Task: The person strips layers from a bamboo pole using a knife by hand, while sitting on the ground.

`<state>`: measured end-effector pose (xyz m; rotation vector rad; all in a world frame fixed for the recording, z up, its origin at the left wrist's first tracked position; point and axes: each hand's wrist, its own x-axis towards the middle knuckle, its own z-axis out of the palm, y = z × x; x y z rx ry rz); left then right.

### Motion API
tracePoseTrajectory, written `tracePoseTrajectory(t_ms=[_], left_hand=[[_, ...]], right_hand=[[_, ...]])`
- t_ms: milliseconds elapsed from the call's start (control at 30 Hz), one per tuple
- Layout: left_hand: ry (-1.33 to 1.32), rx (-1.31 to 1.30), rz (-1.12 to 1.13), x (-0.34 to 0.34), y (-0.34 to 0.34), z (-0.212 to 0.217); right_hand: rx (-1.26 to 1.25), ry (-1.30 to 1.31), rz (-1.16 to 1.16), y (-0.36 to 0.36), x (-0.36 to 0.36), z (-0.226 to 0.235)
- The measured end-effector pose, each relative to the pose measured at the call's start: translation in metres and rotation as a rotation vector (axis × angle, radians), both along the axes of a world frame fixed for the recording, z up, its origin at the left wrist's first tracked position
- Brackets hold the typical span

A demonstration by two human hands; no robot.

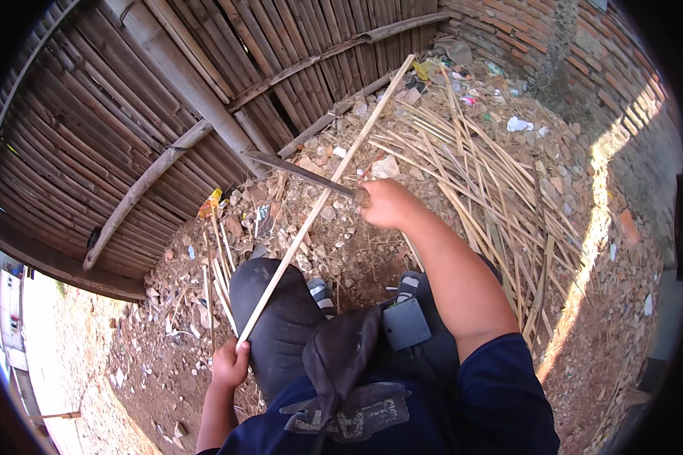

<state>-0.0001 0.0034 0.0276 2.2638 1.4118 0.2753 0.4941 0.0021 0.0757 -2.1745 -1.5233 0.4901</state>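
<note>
My left hand is closed round the near end of a long, pale bamboo strip. The strip slants away from me past my left knee, and its far end reaches toward the brick wall. In my right hand is the handle of a long-bladed knife, fingers wrapped round it. Its dark blade points left and crosses the strip about midway. Whether the edge touches the strip I cannot tell.
Many cut strips lie in a loose pile at the right. A few more strips stand by my left knee. A bamboo wall rises at the left, a brick wall at the back right. Stones and litter cover the ground.
</note>
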Motion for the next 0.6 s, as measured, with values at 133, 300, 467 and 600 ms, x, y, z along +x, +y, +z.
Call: tracePoseTrajectory(t_ms=[133, 300, 467, 600], left_hand=[[-0.101, -0.057, 0.022, 0.002, -0.002, -0.001], [-0.085, -0.035, 0.009, -0.001, 0.001, -0.005], [-0.012, 0.010, -0.010, 0.002, 0.001, 0.002], [-0.019, 0.001, -0.011, 0.006, -0.003, 0.004]], right_hand=[[-0.066, 0.019, 0.063, -0.009, -0.013, 0.029], [-0.129, 0.016, 0.152, -0.008, 0.001, 0.027], [-0.120, 0.041, -0.019, -0.001, 0.017, 0.005], [-0.028, 0.024, -0.020, -0.007, -0.006, 0.019]])
